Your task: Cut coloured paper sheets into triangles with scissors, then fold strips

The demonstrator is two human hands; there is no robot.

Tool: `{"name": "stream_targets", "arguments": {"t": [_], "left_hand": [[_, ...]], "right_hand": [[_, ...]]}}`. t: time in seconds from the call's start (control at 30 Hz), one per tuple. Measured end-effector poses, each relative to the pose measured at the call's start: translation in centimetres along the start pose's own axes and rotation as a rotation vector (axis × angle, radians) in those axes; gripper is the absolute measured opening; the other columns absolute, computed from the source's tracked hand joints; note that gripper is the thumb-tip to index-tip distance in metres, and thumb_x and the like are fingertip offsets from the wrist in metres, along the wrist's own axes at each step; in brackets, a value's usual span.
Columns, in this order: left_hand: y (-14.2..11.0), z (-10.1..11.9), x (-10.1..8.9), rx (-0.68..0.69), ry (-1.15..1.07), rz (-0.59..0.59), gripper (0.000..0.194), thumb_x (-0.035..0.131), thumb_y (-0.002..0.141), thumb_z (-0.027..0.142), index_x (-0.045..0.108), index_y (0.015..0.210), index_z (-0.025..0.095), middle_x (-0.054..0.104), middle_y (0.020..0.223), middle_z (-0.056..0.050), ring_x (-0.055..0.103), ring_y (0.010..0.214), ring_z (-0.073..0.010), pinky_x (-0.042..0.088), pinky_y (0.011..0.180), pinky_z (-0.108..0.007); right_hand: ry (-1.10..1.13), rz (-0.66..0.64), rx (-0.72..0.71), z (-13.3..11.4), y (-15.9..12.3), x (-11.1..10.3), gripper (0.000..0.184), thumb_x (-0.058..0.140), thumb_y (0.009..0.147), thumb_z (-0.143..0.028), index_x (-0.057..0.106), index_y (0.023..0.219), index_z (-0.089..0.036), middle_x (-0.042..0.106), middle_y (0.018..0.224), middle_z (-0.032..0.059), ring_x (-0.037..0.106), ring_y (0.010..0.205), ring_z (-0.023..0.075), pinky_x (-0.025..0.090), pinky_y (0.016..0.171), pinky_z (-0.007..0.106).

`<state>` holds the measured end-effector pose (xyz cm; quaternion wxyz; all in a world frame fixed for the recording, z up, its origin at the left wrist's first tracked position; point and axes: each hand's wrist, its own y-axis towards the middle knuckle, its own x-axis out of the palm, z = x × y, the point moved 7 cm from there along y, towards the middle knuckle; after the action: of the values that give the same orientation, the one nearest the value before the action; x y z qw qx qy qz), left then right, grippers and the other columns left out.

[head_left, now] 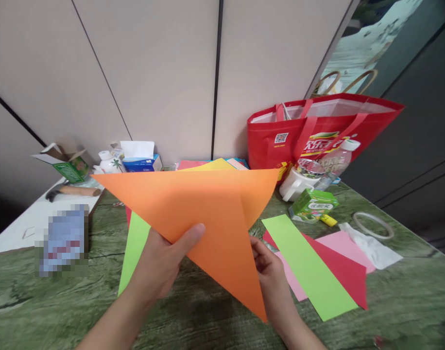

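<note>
Probably, the orange paper is light and easily creased, best taken by its edges. Above the worktop, the left hand pinches its lower edge; the right hand curls beside it, its hold too hidden to tell.

Fingers of left hand hidden behind orange paper; fingertips of right hand partly covered by its edge. Both forearms cut off at bottom. Yellow sheet mostly covered. Pixelated item unreadable. White board cropped at left. Small reddish thing, lower right, too blurred to tell.
</note>
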<state>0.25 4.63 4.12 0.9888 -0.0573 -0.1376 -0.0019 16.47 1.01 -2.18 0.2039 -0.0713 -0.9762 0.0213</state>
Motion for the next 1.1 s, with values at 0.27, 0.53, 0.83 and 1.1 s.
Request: {"name": "stream_targets", "arguments": {"t": [0.27,0.53,0.83,1.1], "left_hand": [[0.4,0.0,-0.5,0.049,0.017,0.049,0.036,0.075,0.061,0.022,0.063,0.095,0.018,0.068,0.107,-0.006,0.063,0.097,-0.0242,0.055,0.078,-0.032],[0.3,-0.3,-0.7,0.029,0.052,0.005,0.039,0.075,0.061,0.021,0.062,0.098,0.019,0.069,0.106,-0.006,0.064,0.097,-0.0238,0.055,0.078,-0.031],[0.2,-0.8,-0.2,-0.049,0.038,-0.025,0.045,0.077,0.057,0.021,0.061,0.099,0.016,0.068,0.106,-0.009,0.063,0.097,-0.0272,0.056,0.077,-0.034],[0.2,-0.9,-0.2,-0.064,0.035,-0.035,0.044,0.077,0.058,0.021,0.061,0.099,0.016,0.069,0.106,-0.008,0.064,0.096,-0.0247,0.055,0.076,-0.031]], "right_hand": [[0.013,-0.048,-0.076,0.0,0.1,0.4,0.028,0.077,0.061,-0.018,0.063,0.085,-0.022,0.072,0.084,0.0026,0.067,0.077,0.0178,0.055,0.07,0.025],[-0.006,-0.032,-0.077,0.3,0.1,0.0,0.027,0.074,0.066,-0.02,0.063,0.091,-0.022,0.071,0.092,0.005,0.066,0.083,0.0192,0.055,0.07,0.026],[-0.01,-0.009,-0.086,-0.1,0.2,-0.3,0.026,0.072,0.067,-0.018,0.063,0.091,-0.022,0.07,0.091,0.005,0.066,0.083,0.0201,0.054,0.068,0.027],[-0.004,-0.012,-0.071,0.1,0.2,-0.2,0.025,0.072,0.068,-0.019,0.063,0.091,-0.022,0.07,0.091,0.0044,0.066,0.083,0.0193,0.054,0.068,0.026]]}}
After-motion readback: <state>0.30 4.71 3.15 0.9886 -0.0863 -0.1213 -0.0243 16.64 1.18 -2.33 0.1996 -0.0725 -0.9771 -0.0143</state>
